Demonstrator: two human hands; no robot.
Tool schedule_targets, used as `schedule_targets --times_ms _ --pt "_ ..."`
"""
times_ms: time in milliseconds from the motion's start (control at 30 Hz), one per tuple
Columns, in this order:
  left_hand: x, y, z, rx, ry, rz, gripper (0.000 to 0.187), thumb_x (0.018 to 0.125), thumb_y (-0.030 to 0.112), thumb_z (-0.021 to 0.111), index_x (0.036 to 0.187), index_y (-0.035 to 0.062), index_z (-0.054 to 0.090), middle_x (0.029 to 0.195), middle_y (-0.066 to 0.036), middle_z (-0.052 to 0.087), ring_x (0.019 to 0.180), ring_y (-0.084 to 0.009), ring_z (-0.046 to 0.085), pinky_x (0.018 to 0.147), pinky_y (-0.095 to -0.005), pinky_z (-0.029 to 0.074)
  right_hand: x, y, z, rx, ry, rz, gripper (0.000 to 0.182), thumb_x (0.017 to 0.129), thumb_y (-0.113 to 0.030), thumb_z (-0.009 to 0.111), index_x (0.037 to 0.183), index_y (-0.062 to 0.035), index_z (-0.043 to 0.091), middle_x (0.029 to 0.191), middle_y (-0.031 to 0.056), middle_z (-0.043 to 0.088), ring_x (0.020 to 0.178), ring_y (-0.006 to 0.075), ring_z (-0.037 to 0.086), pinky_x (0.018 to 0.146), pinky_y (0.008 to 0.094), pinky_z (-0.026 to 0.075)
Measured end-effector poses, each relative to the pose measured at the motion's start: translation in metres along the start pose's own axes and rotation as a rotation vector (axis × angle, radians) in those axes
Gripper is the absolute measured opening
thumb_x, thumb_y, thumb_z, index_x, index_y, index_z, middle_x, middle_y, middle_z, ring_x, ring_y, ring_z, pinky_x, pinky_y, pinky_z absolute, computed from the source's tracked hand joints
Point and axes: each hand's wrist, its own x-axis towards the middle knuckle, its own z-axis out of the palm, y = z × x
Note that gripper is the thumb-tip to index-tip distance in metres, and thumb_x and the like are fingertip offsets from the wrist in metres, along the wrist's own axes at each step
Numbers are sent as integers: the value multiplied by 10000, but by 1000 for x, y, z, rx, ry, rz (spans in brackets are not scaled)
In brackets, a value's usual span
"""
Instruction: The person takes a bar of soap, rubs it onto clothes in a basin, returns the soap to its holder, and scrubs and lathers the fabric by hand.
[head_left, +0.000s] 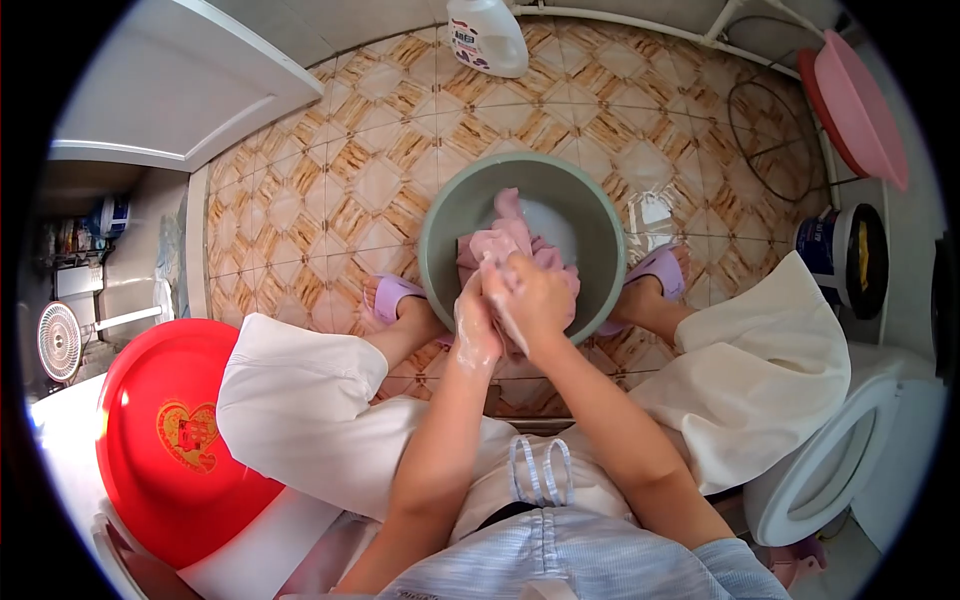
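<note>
A wet pink cloth [503,240] is bunched up over a grey-green basin [440,250] on the floor. Whitish water shows inside the basin beyond the cloth. My left hand [476,318] is closed on the near side of the cloth, with suds on its wrist. Pressed against it, my right hand [530,300] has its fingers curled around the bunched fabric, and suds streak its back. Part of the cloth hangs out to the right, beneath my right hand. Some fingertips are hidden in the folds.
A white detergent bottle [487,38] stands beyond the basin. To the left is a red basin [150,430], with a fan [60,342] behind it. A dark bucket [850,258], a toilet [830,460] and a pink basin [860,105] line the right side.
</note>
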Motion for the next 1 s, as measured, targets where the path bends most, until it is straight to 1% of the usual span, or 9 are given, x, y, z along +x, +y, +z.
schedule_targets --times_ms 133,233,333,433,467,533,600,867,1000 --pt "-8 1 34 159 290 31 341 953 276 452 1142 10 553 1123 -108 596 1011 -230 596 878 -371 485 -10 -5 10 7 -125 -198 336 776 -326 663 671 -26 553 592 194 575 551 384 572 547 430 453" --pt "0 -13 11 131 109 76 348 957 282 444 1151 9 541 1083 -89 601 1005 -225 593 888 -368 479 32 35 11 -85 14 86 350 781 -356 628 678 -28 564 579 188 562 568 365 584 543 443 446" --pt "7 -10 -2 106 115 87 343 962 254 449 1177 -2 524 1108 -82 594 1026 -216 583 894 -365 472 3 3 -5 30 61 -41 323 781 -357 636 702 -48 584 564 153 578 538 372 587 507 444 463" --pt "28 -9 -54 -191 -767 50 355 966 248 391 1187 0 513 1153 -114 587 1061 -243 576 937 -393 456 -13 -13 4 19 -34 -163 300 785 -346 634 703 -61 588 550 155 569 534 361 589 502 447 461" --pt "19 -6 -32 -190 -767 51 355 966 248 391 1187 0 513 1153 -114 587 1061 -243 576 937 -393 456 -12 -10 9 24 -23 -194 297 785 -345 635 701 -64 590 552 161 570 536 365 588 503 451 459" --pt "-10 -1 34 103 21 58 394 960 280 458 1228 -7 485 1142 -86 586 1039 -210 575 910 -364 464 19 18 14 -7 55 -126 306 783 -342 639 702 -51 596 581 178 587 547 375 588 514 456 463" --pt "-5 -4 23 116 44 69 375 968 281 397 1193 0 502 1151 -120 585 1068 -261 579 932 -414 468 34 25 5 -73 17 77 306 782 -343 643 712 -48 605 602 188 595 553 377 590 508 458 460" --pt "7 9 -29 -36 -364 77 408 949 272 398 1241 -1 485 1197 -116 565 1091 -255 558 940 -383 451 2 4 10 15 -108 -99 315 830 -364 586 770 -56 616 651 188 619 623 382 613 565 482 465" --pt "-8 17 37 19 100 196 432 941 218 352 1285 -24 446 1312 -145 491 1210 -300 473 1020 -424 380 55 83 -10 -177 8 219 368 881 -391 519 851 -35 604 772 195 655 725 415 617 652 496 465"
